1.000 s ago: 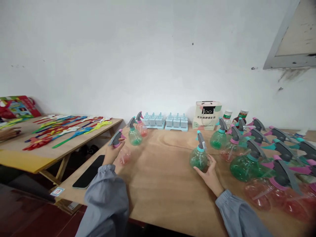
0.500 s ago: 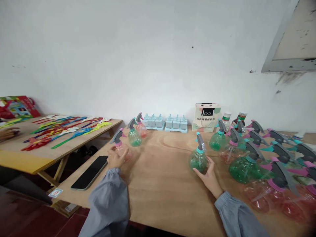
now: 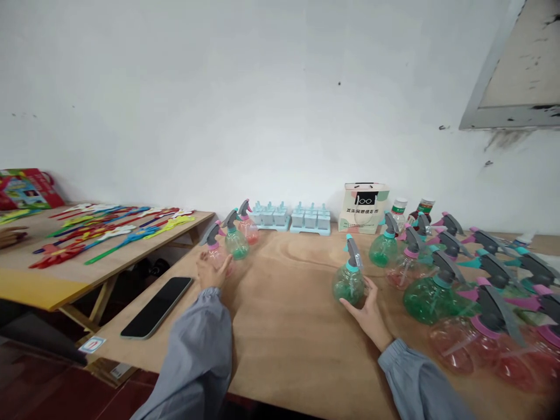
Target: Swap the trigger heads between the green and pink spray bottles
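My left hand point(image 3: 213, 272) has its fingers around the near side of a pink spray bottle point(image 3: 215, 255) with a grey and pink trigger head. That bottle stands just in front of a green spray bottle point(image 3: 237, 242), and behind it is another pink one point(image 3: 249, 230). To the right, my right hand point(image 3: 366, 303) cups a second green spray bottle point(image 3: 348, 284), thumb in front and fingers at its right side. It stands upright on the wooden table point(image 3: 289, 326).
Several pink and green spray bottles point(image 3: 431, 300) crowd the table's right side. Pale blue ice-pop moulds point(image 3: 310, 220) and a paper bag point(image 3: 364, 209) stand near the wall. A phone point(image 3: 157, 307) lies at left. Colourful hand-shaped clappers point(image 3: 109, 233) cover another table.
My left hand has moved the pink bottle slightly forward and right, closer to the green one behind it. My right hand stays at its green bottle. The view has shifted slightly.
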Demonstrator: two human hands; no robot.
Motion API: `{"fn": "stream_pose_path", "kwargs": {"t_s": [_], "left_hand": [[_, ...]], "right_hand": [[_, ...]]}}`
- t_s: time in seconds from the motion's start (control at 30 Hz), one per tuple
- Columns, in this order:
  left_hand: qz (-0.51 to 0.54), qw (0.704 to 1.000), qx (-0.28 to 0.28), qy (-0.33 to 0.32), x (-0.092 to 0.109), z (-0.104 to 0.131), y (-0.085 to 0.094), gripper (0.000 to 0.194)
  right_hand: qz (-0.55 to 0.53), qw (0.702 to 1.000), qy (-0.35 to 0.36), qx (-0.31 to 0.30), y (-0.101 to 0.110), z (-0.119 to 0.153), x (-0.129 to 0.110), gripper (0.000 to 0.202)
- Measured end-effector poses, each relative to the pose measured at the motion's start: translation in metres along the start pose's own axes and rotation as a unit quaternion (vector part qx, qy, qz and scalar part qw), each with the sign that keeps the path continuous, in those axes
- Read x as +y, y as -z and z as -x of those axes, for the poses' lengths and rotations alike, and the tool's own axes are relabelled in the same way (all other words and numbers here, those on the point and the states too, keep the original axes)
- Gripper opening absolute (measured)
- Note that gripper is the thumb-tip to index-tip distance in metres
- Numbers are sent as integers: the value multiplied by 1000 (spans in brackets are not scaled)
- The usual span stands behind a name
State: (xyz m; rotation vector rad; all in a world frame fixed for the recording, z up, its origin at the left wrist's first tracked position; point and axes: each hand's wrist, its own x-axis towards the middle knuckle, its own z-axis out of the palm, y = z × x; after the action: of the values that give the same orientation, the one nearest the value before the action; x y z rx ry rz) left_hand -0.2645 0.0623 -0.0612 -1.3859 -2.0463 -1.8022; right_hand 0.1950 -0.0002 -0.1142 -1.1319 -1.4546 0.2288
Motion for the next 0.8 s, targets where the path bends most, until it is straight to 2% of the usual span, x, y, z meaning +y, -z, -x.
{"fn": "stream_pose_path", "kwargs": {"t_s": [0.1, 0.2, 0.23, 0.27, 0.3, 0.37, 0.43, 0.5, 0.57, 0.67, 0.73, 0.8], "left_hand": [[0, 996, 67, -52, 19, 17, 11, 60], [61, 987, 107, -105, 54, 49, 6, 65], [94, 984, 66, -137, 69, 63, 0, 70], [125, 977, -17, -174, 87, 79, -8, 76], [163, 962, -98, -197, 106, 95, -17, 80], [236, 914, -249, -215, 144, 127, -35, 92], [307, 866, -347, -189, 179, 153, -52, 105], [336, 841, -396, -152, 205, 170, -65, 106], [344, 842, -398, -121, 218, 178, -73, 96], [360, 851, -372, -81, 218, 178, -77, 82], [376, 846, -373, -59, 211, 174, -76, 79], [393, 837, -379, -42, 204, 169, -75, 74]], "right_hand": [[5, 1000, 4, -10, 0, 0, -1, 90], [33, 999, 0, -26, -1, 2, -5, 90], [39, 999, -2, -38, -2, 3, -7, 88], [40, 998, -3, -52, -3, 5, -10, 85], [35, 997, -3, -69, -5, 7, -13, 83], [8, 994, 2, -106, -9, 12, -18, 81], [-21, 990, 8, -140, -13, 16, -20, 82], [-40, 986, 5, -159, -16, 19, -20, 85], [-46, 984, -5, -169, -17, 22, -21, 88], [-31, 983, -12, -182, -10, 29, -30, 87], [-6, 985, 6, -170, 8, 39, -39, 78], [32, 992, 42, -118, 38, 52, -43, 63]]}}
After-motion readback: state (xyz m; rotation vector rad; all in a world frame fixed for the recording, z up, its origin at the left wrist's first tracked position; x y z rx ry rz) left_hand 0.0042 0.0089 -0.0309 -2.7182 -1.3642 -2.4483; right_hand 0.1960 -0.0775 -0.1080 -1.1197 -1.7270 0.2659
